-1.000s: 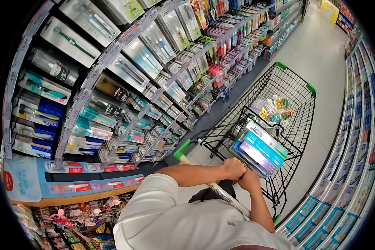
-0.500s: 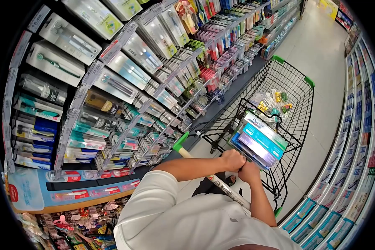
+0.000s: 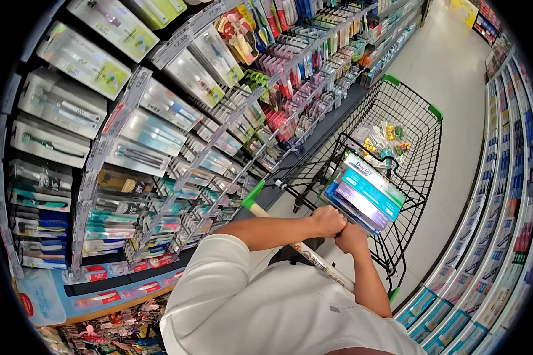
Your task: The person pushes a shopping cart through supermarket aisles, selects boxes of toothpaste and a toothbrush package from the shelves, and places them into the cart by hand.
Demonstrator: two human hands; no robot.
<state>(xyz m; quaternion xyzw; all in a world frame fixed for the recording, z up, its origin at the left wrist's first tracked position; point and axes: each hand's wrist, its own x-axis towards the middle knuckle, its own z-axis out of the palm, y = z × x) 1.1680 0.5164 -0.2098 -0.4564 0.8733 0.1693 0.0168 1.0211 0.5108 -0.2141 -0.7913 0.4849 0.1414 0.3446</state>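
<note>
My left hand [image 3: 328, 221] and my right hand [image 3: 352, 238] are close together, their fingers curled closed at the near edge of a small stack of packs. On top is a flat pack printed "Doctor" [image 3: 366, 188], with teal, white and purple panels. Blue edges of other packs show under it; the fingertips are hidden from me. The packs are over the near end of a black wire shopping cart [image 3: 423, 127] with green corners. Its pale handle bar [image 3: 317, 260] passes beneath my forearms.
Clear plastic bags with yellow and green contents [image 3: 379, 141] lie in the cart. Left of me, a tall shelf unit [image 3: 186, 171] carries many packaged toothbrushes. Curved shelves of boxes [image 3: 462, 278] line the right side. Pale floor [image 3: 444, 65] runs ahead between them.
The view has shifted slightly, and the left shelves now sit a little lower in it. My hands and the packs keep nearly the same place relative to the cart.
</note>
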